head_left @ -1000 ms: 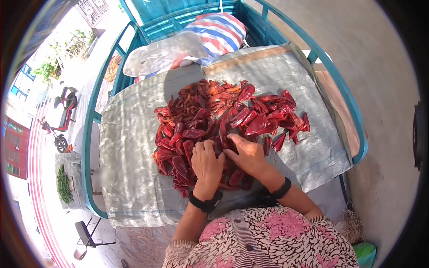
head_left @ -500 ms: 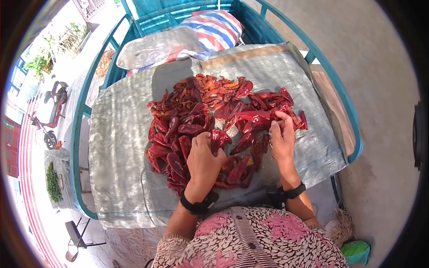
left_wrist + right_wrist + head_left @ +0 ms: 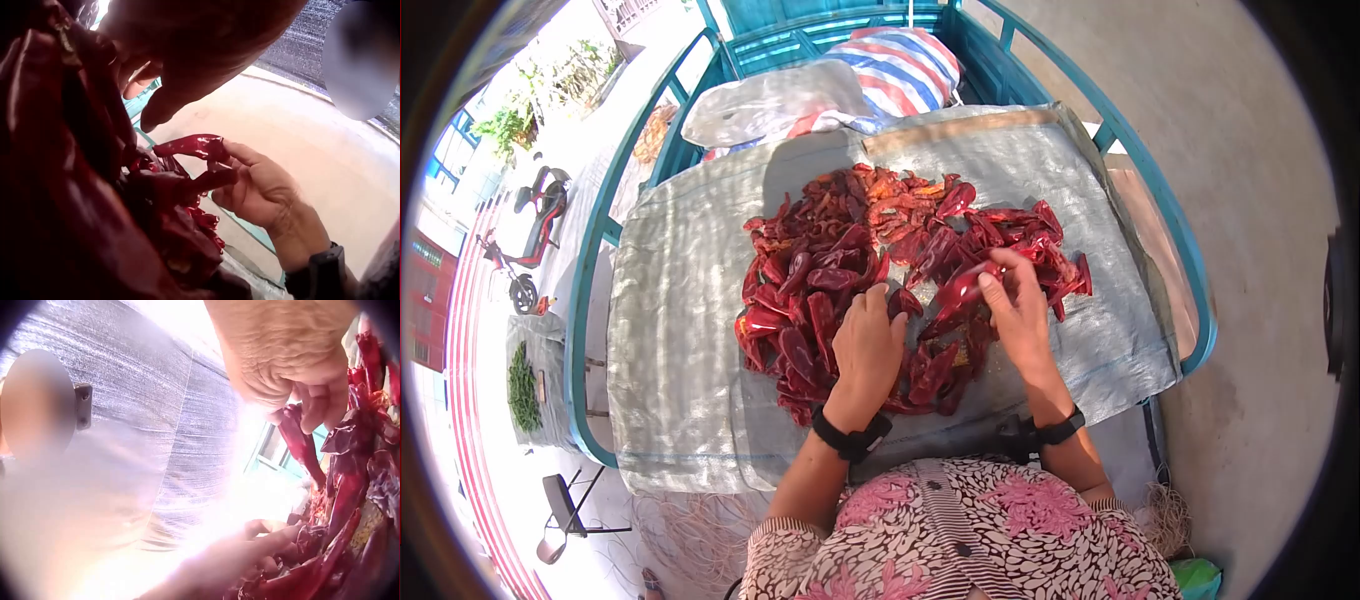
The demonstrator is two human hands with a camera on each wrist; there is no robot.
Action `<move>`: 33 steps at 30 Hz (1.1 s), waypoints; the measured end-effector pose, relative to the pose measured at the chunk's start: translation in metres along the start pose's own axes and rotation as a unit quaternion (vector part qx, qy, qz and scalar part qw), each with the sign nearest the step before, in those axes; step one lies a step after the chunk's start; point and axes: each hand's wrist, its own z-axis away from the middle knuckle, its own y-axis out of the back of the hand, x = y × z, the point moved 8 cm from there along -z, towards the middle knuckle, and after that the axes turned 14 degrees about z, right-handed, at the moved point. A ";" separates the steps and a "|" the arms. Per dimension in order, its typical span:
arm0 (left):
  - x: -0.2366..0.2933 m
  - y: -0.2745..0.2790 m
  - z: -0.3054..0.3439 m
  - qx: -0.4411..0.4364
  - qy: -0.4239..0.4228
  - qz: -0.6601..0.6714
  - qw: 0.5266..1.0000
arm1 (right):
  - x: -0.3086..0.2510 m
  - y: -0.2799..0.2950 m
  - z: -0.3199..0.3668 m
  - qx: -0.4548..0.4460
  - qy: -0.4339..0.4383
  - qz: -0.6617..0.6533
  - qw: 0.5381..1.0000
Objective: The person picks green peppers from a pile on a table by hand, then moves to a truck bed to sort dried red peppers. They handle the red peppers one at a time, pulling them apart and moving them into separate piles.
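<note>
My right hand (image 3: 1022, 315) pinches a shiny dark red dried chili pepper (image 3: 960, 290) by one end, its other end slanting down to the left. The left wrist view shows that chili (image 3: 190, 145) raised beside the heap, between thumb and fingers. Over the left heap of whole dried chilies (image 3: 795, 345), my left hand (image 3: 866, 345) hovers low, fingers loosely bent and a gap between thumb and fingers. Another chili (image 3: 905, 302) lies right by its fingertips. Behind the hands are a pile of shrivelled, orange-red chilies (image 3: 895, 205) and a right-hand pile of glossy ones (image 3: 1025, 235).
A grey woven sheet (image 3: 670, 330) lies under the chilies, across a cart with blue-green rails (image 3: 1165, 240). A striped sack (image 3: 900, 75) and a clear plastic bag (image 3: 775, 105) sit at the back. A folding chair (image 3: 565, 505) and a scooter (image 3: 540, 225) stand left.
Both hands were together in the middle of the heap. The right hand then went right with a chili, and now holds one nearer the middle. The left hand has stayed over the left heap.
</note>
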 end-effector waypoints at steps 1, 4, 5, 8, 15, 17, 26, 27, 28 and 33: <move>-0.001 -0.005 -0.002 -0.001 -0.006 -0.028 1.000 | 0.000 0.005 -0.001 0.026 -0.004 -0.027 0.999; -0.007 -0.024 -0.007 -0.054 0.007 -0.056 0.997 | -0.005 0.014 0.002 0.090 0.043 0.041 0.994; -0.009 -0.020 -0.007 -0.031 0.019 -0.040 0.999 | -0.007 0.015 0.005 0.110 0.068 0.089 0.988; -0.009 -0.002 -0.004 0.002 0.063 0.054 0.997 | -0.011 -0.002 0.016 0.006 0.105 0.101 0.989; 0.006 0.006 0.013 -0.025 0.089 0.295 0.951 | -0.035 -0.045 0.029 -0.144 0.180 0.027 0.973; 0.006 0.004 0.014 -0.055 0.083 0.289 0.952 | -0.032 -0.045 0.029 -0.158 0.152 0.048 0.974; 0.010 0.039 -0.013 0.103 -0.090 -0.095 0.986 | -0.019 -0.003 -0.002 0.006 0.027 0.013 1.000; 0.006 0.040 -0.016 0.134 -0.113 -0.135 0.975 | -0.021 0.005 -0.002 0.060 0.020 -0.010 0.998; -0.006 0.035 -0.021 0.126 -0.101 -0.175 0.971 | -0.018 0.008 -0.003 0.070 0.039 0.035 0.996; -0.033 0.026 -0.031 0.048 -0.031 -0.189 0.980 | -0.006 -0.011 0.010 -0.001 0.049 0.009 0.999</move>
